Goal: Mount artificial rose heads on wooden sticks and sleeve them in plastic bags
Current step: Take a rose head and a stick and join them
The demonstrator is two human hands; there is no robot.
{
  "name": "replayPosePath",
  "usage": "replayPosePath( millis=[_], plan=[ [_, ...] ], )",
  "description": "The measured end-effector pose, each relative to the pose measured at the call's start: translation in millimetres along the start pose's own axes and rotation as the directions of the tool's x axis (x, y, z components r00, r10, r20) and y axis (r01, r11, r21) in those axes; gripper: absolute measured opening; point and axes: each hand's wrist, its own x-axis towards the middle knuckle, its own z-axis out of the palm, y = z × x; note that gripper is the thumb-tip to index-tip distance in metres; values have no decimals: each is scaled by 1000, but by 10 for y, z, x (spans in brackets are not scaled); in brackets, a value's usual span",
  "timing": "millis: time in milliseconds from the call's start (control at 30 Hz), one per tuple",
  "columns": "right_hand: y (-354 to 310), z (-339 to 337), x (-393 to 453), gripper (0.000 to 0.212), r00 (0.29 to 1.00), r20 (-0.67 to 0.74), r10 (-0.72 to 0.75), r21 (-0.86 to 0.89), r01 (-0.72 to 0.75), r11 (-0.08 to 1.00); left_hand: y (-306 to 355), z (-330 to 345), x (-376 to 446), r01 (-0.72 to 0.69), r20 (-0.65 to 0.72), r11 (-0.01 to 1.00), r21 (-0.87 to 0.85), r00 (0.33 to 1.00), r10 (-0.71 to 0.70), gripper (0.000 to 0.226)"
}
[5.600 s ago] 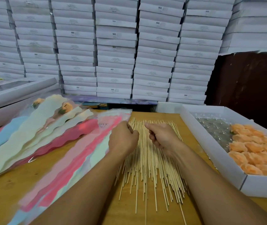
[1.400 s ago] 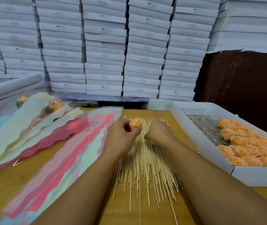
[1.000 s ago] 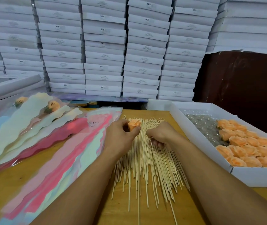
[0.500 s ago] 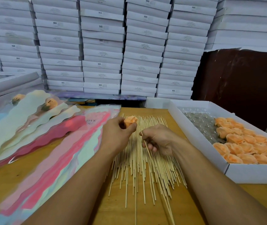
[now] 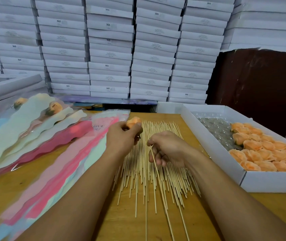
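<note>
Fingers of left hand pinch rose head; right hand grips stick.

Seen from above, two bare forearms reach over a wooden worktop. The left hand holds a peach rose head pinched in its fingertips. The right hand grips a single wooden stick that slants toward the viewer over a spread of loose sticks. At right, an open white box holds rows of peach roses beside clear bubbled plastic. At left lie pastel plastic sleeves — two sleeved roses lie farther back. White flat cartons are stacked high behind.
</note>
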Motion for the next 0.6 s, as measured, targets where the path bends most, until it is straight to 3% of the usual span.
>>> replayPosePath(
  millis=[300, 600],
  plan=[
    [-71, -30, -105, 15, 993, 111, -44, -30, 47, 998, 10, -24, 72, 177, 22, 948, -263, 984, -177, 21],
    [-91, -38, -157, 17, 973, 211, -88, -43, 99, 994, 73, -61, 96, 329, 105, 803, -497, 942, -320, 28]
  ],
)
